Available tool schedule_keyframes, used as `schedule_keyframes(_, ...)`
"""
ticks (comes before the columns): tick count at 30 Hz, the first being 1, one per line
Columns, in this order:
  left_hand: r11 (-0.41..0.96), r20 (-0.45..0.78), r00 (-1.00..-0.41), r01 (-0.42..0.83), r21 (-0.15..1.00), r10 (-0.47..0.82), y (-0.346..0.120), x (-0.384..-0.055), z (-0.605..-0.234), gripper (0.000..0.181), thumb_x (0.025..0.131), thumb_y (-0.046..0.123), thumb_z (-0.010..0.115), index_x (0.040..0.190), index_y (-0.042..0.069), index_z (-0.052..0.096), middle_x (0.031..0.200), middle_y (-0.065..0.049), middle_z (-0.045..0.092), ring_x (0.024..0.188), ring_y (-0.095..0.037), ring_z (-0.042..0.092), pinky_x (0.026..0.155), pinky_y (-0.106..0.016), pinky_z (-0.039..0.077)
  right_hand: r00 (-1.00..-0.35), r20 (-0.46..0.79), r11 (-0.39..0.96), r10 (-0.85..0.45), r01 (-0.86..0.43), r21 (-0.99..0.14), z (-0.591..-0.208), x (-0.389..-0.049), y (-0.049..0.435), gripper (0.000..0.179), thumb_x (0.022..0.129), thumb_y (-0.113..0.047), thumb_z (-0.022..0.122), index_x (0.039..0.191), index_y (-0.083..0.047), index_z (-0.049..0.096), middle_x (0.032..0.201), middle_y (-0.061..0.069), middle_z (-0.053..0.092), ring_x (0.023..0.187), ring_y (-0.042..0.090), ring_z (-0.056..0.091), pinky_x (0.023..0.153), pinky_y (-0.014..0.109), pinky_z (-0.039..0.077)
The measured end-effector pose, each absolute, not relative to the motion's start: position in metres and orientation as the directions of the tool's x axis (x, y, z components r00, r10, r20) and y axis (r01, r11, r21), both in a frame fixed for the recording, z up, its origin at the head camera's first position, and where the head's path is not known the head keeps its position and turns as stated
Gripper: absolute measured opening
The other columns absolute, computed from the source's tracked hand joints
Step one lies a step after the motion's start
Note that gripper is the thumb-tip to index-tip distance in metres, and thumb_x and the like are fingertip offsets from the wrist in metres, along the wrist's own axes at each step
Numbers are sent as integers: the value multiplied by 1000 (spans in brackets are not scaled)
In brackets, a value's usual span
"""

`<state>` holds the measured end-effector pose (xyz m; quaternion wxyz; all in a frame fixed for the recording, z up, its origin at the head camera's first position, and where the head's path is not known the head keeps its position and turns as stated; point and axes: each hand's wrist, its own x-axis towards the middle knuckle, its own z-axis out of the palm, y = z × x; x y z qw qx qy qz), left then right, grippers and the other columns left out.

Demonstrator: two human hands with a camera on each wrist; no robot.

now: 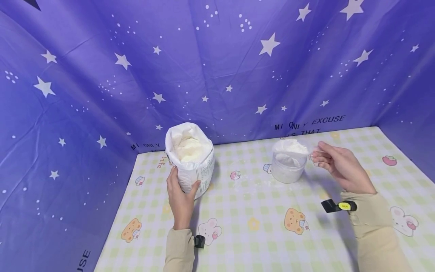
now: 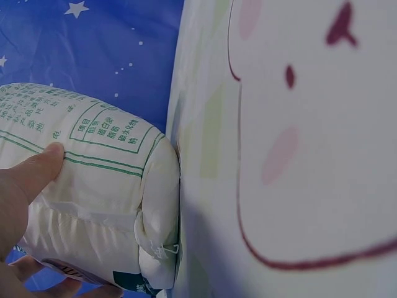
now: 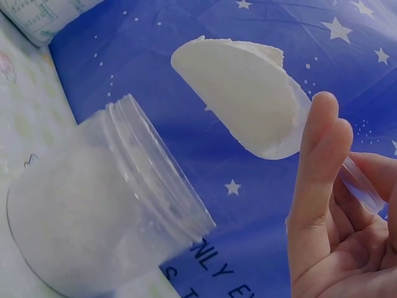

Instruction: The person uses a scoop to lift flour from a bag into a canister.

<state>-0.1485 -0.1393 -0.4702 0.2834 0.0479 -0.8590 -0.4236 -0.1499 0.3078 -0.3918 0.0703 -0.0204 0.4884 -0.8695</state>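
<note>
Left hand (image 1: pixel 181 202): clasping the front of the bag, thumb pressed on the printed side, the other fingers curled round its left; I can't see every fingertip.
Bag (image 1: pixel 203 173): standing open-mouthed on the checked cloth (image 1: pixel 238 241); probably fairly heavy, soft-walled and apt to slump, so best held round its full lower body, not the floppy rim.
White powder (image 1: pixel 190 148): plenty inside the bag; loose, I'd guess, and easily spilled.
Jar (image 1: pixel 289 174): right of the bag, clear, lidless, whitish inside; looks light, stiff, maybe slippery, best steadied round its wall.
Scoop (image 3: pixel 248 105): heaped with powder, poised over the jar's mouth; thin and light-looking, best kept level by its handle (image 3: pixel 363 186).
Right hand (image 1: pixel 344 168): fingers and thumb pinching that handle.
Count: one bag, one jar, one scoop, two hands.
</note>
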Motion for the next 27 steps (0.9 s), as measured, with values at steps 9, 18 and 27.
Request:
schedule_keyframes(9, 632, 452, -833, 168, 756, -320, -139, -149, -469, 85, 78, 23, 86, 148, 10, 40, 152, -11, 40, 142, -32, 37, 113, -55, 35, -992, -45, -466, -119, 96, -880, -395, -148, 316, 23, 103, -12, 52, 102, -3, 73, 89, 8, 75, 78, 14, 72, 66, 22, 59)
schedule_keyframes(18, 631, 454, -832, 171, 757, -320, -139, -150, -470, 84, 77, 23, 86, 147, 10, 41, 152, -11, 40, 141, -32, 38, 113, -55, 35, -993, -51, -412, -110, 92, -906, -395, -145, 321, 26, 103, -11, 51, 101, -4, 76, 88, 6, 76, 77, 12, 72, 64, 22, 58)
schedule_keyframes(27, 635, 458, -831, 173, 753, -317, -140, -149, -472, 85, 78, 24, 86, 148, 9, 40, 153, -11, 39, 142, -32, 37, 112, -56, 36, -996, -57, -252, -64, 71, -965, -392, -147, 323, 26, 102, -15, 55, 95, -7, 78, 83, 4, 76, 74, 10, 72, 60, 21, 57)
